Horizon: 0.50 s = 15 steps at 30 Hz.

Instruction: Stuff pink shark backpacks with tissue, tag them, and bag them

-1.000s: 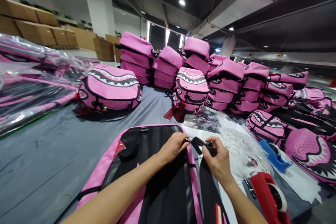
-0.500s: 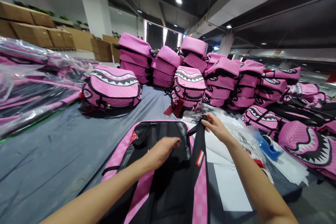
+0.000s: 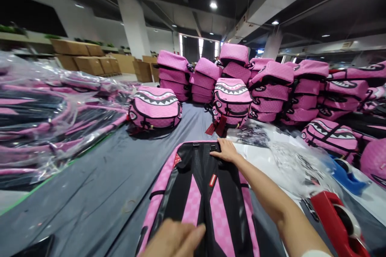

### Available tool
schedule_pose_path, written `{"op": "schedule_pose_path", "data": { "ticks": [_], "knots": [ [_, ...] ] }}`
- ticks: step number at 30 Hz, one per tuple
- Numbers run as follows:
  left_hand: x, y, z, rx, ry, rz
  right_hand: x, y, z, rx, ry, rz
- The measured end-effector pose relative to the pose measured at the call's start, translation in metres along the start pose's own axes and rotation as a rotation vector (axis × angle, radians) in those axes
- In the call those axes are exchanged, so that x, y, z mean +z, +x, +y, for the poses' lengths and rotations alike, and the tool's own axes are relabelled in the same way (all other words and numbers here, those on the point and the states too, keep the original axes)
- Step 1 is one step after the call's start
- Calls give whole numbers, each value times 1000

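Note:
A pink and black backpack [image 3: 200,196] lies back side up on the grey table cover [image 3: 90,184] in front of me, its two checkered shoulder straps laid flat down its length. My right hand [image 3: 224,151] rests flat on the top right edge of the backpack, fingers spread. My left hand [image 3: 175,241] is at the bottom of the view, fingers together, lying on the backpack's near end. Neither hand grips anything.
Stacks of pink shark-mouth backpacks [image 3: 271,88] fill the far side, and one lies alone [image 3: 155,108]. Bagged backpacks in clear plastic [image 3: 51,116] pile up at the left. A red tape dispenser [image 3: 337,221], a blue one [image 3: 346,170] and plastic bags [image 3: 289,160] sit at the right.
The right hand let go of the black strap and now lies flat on the backpack's top. The left hand drew back to the near end. Both straps now lie flat on the backpack.

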State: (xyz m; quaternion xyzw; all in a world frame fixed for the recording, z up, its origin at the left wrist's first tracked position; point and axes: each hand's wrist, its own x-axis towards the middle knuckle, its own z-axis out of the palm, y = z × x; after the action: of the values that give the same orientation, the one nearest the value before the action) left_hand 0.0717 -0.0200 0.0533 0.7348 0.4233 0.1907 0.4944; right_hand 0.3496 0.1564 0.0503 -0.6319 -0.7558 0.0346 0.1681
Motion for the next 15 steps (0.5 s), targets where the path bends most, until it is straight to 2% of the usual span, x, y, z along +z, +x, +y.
{"op": "schedule_pose_path", "data": {
  "ticks": [3,5,7,9,12,15],
  "knots": [
    [-61,70,-3,117,390,351,16,-7,9,-6,-32,98],
    [-86,130,-17,168,554,525,26,-8,14,-24,-21,180],
    [-94,182,-35,208,678,557,32,-8,17,-53,3,246],
    [-88,214,-53,253,707,562,36,-8,18,-74,3,301],
    [-73,219,-71,317,706,586,41,-10,15,-79,-40,356],
    [-67,193,-80,375,699,613,45,-21,4,-129,-48,367]
  ]
}}
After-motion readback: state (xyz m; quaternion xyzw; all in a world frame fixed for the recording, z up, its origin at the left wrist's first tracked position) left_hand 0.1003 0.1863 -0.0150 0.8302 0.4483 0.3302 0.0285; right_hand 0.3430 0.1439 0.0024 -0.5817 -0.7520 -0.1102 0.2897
